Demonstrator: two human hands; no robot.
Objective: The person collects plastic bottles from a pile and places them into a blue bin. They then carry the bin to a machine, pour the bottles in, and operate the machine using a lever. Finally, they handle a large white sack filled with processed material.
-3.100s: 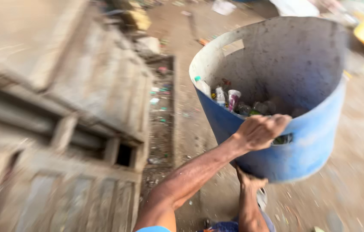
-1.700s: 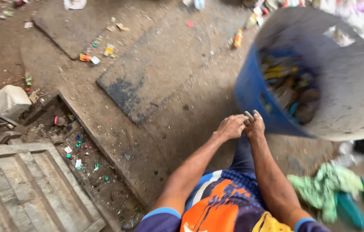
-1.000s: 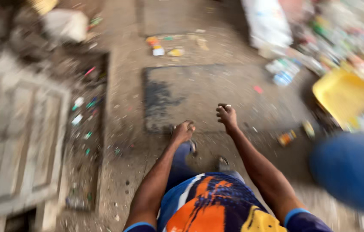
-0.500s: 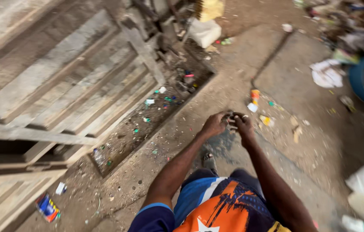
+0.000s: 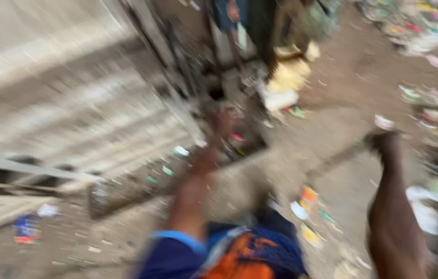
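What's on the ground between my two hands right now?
In the blurred head view, bare dirt ground lies between the left hand and right hand, with small coloured litter scraps nearer you.

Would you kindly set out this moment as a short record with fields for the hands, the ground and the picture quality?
Left hand: left hand raised forward, apart from the other hand; too blurred to tell whether it holds anything.
Right hand: right hand out to the right, grip also unclear.
Ground: bare dirt ground strewn with small coloured litter scraps.
Left side: grey slatted wooden structure.
Quality: heavy motion blur.
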